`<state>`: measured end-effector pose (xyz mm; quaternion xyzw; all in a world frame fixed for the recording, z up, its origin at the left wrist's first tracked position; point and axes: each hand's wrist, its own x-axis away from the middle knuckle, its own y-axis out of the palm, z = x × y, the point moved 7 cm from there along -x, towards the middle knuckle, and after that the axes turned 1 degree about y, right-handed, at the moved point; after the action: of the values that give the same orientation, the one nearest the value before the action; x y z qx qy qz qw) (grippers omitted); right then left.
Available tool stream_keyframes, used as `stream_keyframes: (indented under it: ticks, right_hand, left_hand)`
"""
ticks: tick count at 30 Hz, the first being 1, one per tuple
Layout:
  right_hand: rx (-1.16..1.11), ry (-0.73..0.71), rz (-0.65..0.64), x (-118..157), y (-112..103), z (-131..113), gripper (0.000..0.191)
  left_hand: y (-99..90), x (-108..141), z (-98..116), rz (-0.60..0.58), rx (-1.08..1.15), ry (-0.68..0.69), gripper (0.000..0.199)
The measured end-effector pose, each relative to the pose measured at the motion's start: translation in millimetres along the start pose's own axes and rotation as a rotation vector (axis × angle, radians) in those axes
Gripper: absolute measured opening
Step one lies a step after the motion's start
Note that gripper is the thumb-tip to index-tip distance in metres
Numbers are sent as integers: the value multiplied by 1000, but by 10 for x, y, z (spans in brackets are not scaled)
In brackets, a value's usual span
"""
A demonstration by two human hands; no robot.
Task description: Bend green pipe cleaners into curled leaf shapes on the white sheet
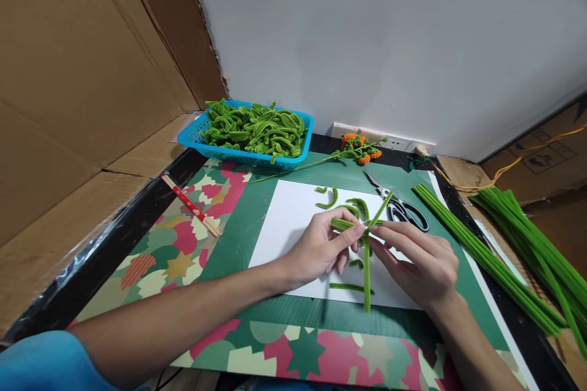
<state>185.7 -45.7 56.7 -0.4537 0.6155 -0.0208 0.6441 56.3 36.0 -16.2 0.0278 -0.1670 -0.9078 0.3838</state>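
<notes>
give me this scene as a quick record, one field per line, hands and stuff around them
left hand: the person's left hand pinches fuzzy green strips
right hand: the right hand holds the same strips from the other side
under hands: white paper with short green pieces, some curved
beyond paper: scissors, orange flowers
back left: blue basket heaped with green loops
far left: chopsticks in red wrapper
right side: two bundles of long green stems
</notes>
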Motion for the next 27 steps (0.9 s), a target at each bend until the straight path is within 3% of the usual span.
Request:
stream_keyframes:
  ticks: [10,16,23,27]
  right_hand:
    - [44,-19,-28,34,-4,33,17]
    - [36,-33,-24,-2,-9,7,24]
    - [-19,-29,-38,-46,-26,-1,22]
    - [-91,-30,-31,-32,-57,-6,19]
  left_hand:
    - [34,1,45,-132,23,-65,43]
    - [29,-3,50,-118,-19,-69,42]
    - [10,24,168,-115,-198,24,34]
    - [38,102,347,-94,-431,201,19]
